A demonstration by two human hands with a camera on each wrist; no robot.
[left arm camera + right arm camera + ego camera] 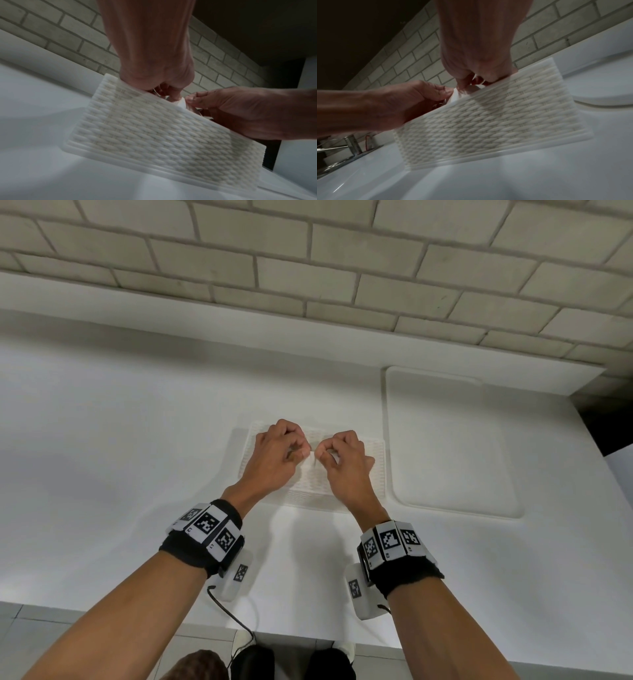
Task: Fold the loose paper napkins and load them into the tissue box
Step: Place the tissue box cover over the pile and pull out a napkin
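Observation:
A white tissue box (371, 463) with a woven pattern stands on the white counter (120, 474); the wrist views show its side (154, 135) (496, 117). Both hands hover over the middle of its top with fingers curled. My left hand (301, 448) and my right hand (325, 451) meet fingertip to fingertip. Between them a small white fold of napkin (181, 103) (456, 96) sticks up at the box's top edge, and both hands pinch it. The rest of the napkin and the box's opening are hidden under the hands.
A flat white rounded-corner tray or lid (452, 446) lies right of the box. A brick wall (308, 268) runs behind the counter. A metal faucet (353, 144) stands far to the left. The counter's front edge is near my body.

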